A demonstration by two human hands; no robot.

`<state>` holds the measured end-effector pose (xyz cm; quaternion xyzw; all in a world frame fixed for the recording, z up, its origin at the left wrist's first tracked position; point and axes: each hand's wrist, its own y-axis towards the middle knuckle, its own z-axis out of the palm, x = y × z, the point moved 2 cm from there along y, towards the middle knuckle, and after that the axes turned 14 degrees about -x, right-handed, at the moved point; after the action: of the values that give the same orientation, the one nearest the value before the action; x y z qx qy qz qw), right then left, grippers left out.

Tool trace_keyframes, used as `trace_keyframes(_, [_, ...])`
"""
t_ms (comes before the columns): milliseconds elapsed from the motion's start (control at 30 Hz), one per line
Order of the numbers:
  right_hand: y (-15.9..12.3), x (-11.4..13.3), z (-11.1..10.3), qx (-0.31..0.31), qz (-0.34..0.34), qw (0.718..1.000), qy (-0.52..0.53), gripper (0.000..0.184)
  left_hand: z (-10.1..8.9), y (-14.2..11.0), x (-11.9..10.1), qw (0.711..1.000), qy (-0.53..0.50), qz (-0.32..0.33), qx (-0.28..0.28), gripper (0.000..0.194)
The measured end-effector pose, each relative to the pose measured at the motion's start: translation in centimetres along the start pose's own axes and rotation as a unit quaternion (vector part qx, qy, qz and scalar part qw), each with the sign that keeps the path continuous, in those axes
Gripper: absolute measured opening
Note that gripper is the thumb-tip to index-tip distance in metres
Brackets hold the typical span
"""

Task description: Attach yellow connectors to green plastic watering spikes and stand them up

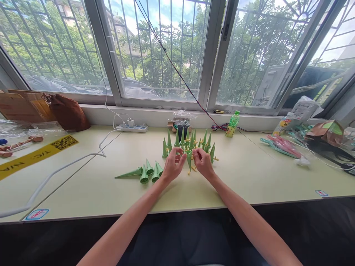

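Observation:
Between my hands a green watering spike (189, 162) hangs with its tip down and its open round end up. My left hand (173, 164) is closed at the left of its rim, thumb and fingers gripping it. My right hand (203, 162) is pinched close to the rim's right side; whatever is in those fingertips is too small to make out. Small yellow plastic pieces (193, 169) lie on the table beneath. Behind my hands several green spikes (169, 141) stand upright, some with yellow pieces at their sides. More loose spikes (144, 175) sit left of my left forearm, one lying flat.
A white cable (66, 165) crosses the table (111, 199) on the left to a power strip (132, 128). A brown pouch (68, 112) sits back left. A green bottle (232, 124) stands back right, and plastic bags (283, 146) lie farther right. Windows rise behind.

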<state>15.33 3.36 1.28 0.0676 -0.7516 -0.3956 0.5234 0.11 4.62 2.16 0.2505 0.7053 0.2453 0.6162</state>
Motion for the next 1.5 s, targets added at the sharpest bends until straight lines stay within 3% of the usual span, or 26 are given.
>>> trace_keyframes(100, [0.0,-0.13,-0.19,-0.02,0.001,1.0,0.008,0.035,0.0,0.08,0.34,0.997,-0.036,-0.066,-0.001,0.031])
trace_keyframes(333, [-0.11,-0.1,-0.29,-0.025,-0.004,0.999,0.039,0.032,0.5,-0.12,0.76,0.968,-0.085,-0.223,0.077,0.07])
trace_keyframes(533, [-0.24,0.17,-0.21,0.003,-0.023,0.999,0.037,0.032,0.53,-0.38,0.23,0.938,-0.097,-0.291,0.164,0.081])
trace_keyframes(900, [-0.18,0.2,-0.22,0.014,-0.008,0.999,0.027,0.034,0.44,-0.6,0.5,0.935,-0.122,-0.282,0.178,0.074])
trace_keyframes(1500, [-0.03,-0.14,-0.3,0.012,-0.019,1.0,0.002,0.035,0.09,-0.65,0.26,0.977,-0.042,-0.142,0.156,0.04])
